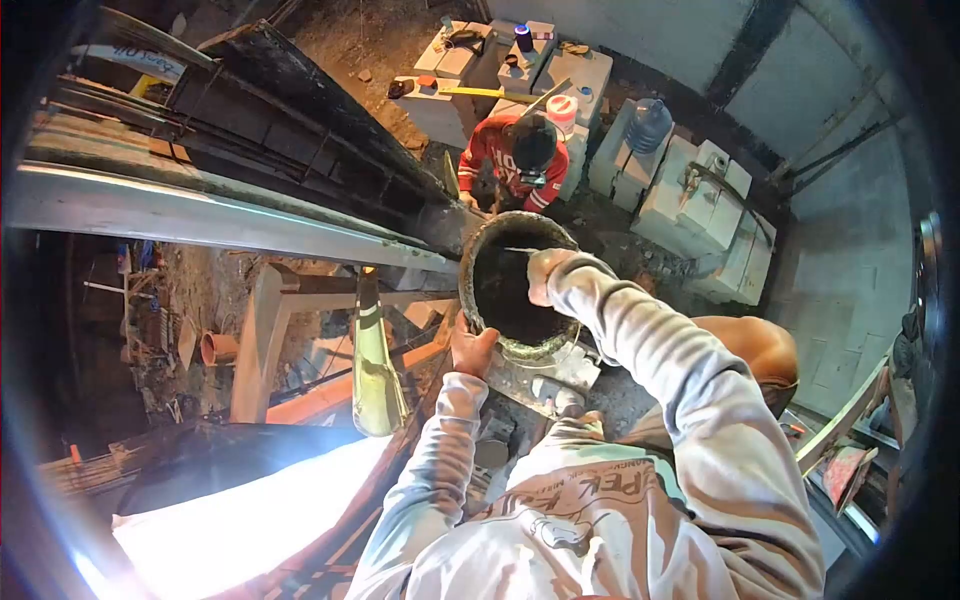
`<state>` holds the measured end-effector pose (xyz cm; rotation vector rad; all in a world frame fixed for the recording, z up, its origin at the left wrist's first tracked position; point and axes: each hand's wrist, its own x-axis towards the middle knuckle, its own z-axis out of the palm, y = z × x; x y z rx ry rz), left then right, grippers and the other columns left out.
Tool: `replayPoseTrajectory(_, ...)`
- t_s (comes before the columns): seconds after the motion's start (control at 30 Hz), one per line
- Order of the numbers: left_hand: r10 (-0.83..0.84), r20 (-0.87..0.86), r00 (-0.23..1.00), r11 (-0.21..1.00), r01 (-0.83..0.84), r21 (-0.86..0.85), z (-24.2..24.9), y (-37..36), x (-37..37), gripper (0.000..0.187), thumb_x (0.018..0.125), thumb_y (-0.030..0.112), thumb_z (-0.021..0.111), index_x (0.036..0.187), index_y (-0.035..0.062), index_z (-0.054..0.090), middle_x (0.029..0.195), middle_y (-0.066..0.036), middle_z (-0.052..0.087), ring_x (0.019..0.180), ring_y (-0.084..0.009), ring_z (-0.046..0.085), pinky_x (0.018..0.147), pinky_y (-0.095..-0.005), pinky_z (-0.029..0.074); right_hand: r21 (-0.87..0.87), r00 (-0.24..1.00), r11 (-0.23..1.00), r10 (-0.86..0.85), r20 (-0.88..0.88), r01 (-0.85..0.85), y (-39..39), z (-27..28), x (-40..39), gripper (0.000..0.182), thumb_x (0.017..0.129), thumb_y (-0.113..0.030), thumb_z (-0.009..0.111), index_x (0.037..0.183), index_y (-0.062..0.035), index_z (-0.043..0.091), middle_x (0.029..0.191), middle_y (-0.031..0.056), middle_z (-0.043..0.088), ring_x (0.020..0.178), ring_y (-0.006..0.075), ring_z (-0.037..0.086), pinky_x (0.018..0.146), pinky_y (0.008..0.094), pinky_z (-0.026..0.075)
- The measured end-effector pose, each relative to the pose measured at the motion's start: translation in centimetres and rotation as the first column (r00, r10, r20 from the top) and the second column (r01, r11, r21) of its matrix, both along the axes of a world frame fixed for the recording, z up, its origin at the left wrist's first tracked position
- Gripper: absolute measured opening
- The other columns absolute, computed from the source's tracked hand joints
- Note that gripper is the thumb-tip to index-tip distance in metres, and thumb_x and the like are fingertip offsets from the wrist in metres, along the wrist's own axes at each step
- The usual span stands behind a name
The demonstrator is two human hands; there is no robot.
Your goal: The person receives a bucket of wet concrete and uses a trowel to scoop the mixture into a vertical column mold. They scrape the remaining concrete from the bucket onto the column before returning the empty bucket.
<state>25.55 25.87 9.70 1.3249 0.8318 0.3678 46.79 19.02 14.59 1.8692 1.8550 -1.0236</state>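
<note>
A round, mortar-crusted bucket (551,352) with a dark inside stands upright in front of my body. My left hand (473,348) is closed on its near left rim, thumb on the outside. Over the bucket's opening, toward its right side, is my right hand (541,276), its fingers curled round a thin tool whose pale tip points left across the opening. The rest of that tool is hidden in the hand. Just beyond the bucket a co-worker in a red top (490,150) bends down beside the dark formwork.
A long metal beam (230,215) and dark boards (330,110) run along the left. Pale blocks (690,200) stand at the back and right, with a blue water jug (650,125) and a white-and-red bucket (562,112). A bright light glares at lower left. A wooden post (258,345) stands left.
</note>
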Motion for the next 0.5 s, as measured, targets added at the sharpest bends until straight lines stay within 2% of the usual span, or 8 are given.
replayPoseTrajectory(0.07,-0.006,0.081,0.997,0.999,0.01,-0.045,-0.4,0.6,0.2,0.041,0.063,0.002,0.056,0.103,0.0014,0.052,0.094,-0.004,0.06,0.082,-0.0141,0.056,0.074,-0.0262,0.045,0.046,0.915,0.914,-0.404,0.024,0.402,0.6,7.2,-2.5,0.02,0.074,-0.018,0.058,0.088,-0.0084,0.068,0.096,0.0114,0.065,0.09,0.0217,0.063,0.075,0.03,0.051)
replayPoseTrajectory(0.1,-0.054,0.029,0.998,0.999,0.054,-0.007,-0.7,0.9,0.0,0.04,0.063,0.002,0.056,0.103,0.0017,0.053,0.093,-0.004,0.06,0.08,-0.0134,0.056,0.072,-0.0258,0.045,0.001,0.976,0.984,-0.175,0.13,0.176,0.4,6.9,-3.7,0.021,0.071,-0.019,0.062,0.089,-0.0106,0.069,0.099,0.0108,0.064,0.093,0.023,0.062,0.076,0.0306,0.051)
replayPoseTrajectory(0.17,-0.101,-0.017,0.995,0.994,0.102,0.032,-0.6,1.5,0.2,0.039,0.064,0.002,0.055,0.103,0.0021,0.053,0.091,-0.004,0.06,0.077,-0.0126,0.055,0.069,-0.0255,0.045,0.062,0.95,0.953,-0.301,0.083,0.297,-1.3,4.1,-5.4,0.018,0.074,-0.019,0.06,0.086,-0.0089,0.068,0.097,0.0115,0.065,0.092,0.0225,0.063,0.076,0.0323,0.051)
replayPoseTrajectory(0.23,-0.101,-0.339,0.935,0.959,0.182,0.217,0.3,1.5,0.0,0.037,0.065,0.002,0.053,0.102,0.0025,0.054,0.087,-0.002,0.058,0.071,-0.0111,0.053,0.065,-0.0248,0.044,0.196,0.973,0.962,-0.213,0.087,0.193,-3.9,-2.5,-8.7,0.016,0.077,-0.015,0.055,0.083,-0.0067,0.068,0.094,0.0143,0.065,0.09,0.0235,0.063,0.075,0.0342,0.052)
replayPoseTrajectory(0.27,-0.073,-0.241,0.968,0.983,0.111,0.146,0.4,1.1,0.0,0.036,0.065,0.006,0.054,0.101,0.0006,0.052,0.083,-0.007,0.059,0.076,-0.0146,0.055,0.072,-0.0272,0.044,0.142,0.766,0.763,-0.641,0.038,0.631,-4.6,-1.3,-9.8,0.018,0.078,-0.011,0.051,0.082,-0.0051,0.067,0.092,0.0157,0.065,0.087,0.0239,0.064,0.072,0.0336,0.052)
replayPoseTrajectory(0.37,0.03,-0.126,0.992,0.981,-0.006,0.192,-0.6,0.8,0.0,0.034,0.065,0.007,0.053,0.099,0.001,0.052,0.081,-0.007,0.058,0.073,-0.0157,0.054,0.069,-0.0285,0.044,0.102,0.982,0.988,-0.131,0.139,0.117,-4.2,3.4,-7.5,0.022,0.074,-0.014,0.055,0.091,-0.0034,0.063,0.09,0.0118,0.066,0.085,0.023,0.065,0.068,0.0306,0.052)
replayPoseTrajectory(0.4,0.01,-0.228,0.974,0.97,0.047,0.24,-0.4,1.0,0.2,0.037,0.066,0.0,0.05,0.103,0.0015,0.051,0.086,-0.003,0.056,0.077,-0.0114,0.051,0.067,-0.0232,0.043,-0.014,0.98,0.985,-0.167,0.108,0.169,-3.5,5.5,-6.5,0.028,0.072,-0.014,0.058,0.097,-0.0036,0.062,0.088,0.0099,0.066,0.084,0.0229,0.065,0.069,0.0299,0.051)
replayPoseTrajectory(0.5,-0.082,-0.232,0.969,0.962,0.138,0.234,0.0,1.5,1.2,0.035,0.066,0.0,0.05,0.101,0.0012,0.051,0.084,-0.004,0.057,0.074,-0.0122,0.052,0.066,-0.0239,0.043,0.316,0.796,0.782,-0.594,0.118,0.537,-3.9,4.8,-5.5,0.025,0.077,-0.014,0.057,0.1,-0.007,0.062,0.096,0.0087,0.064,0.09,0.0211,0.062,0.072,0.0284,0.05)
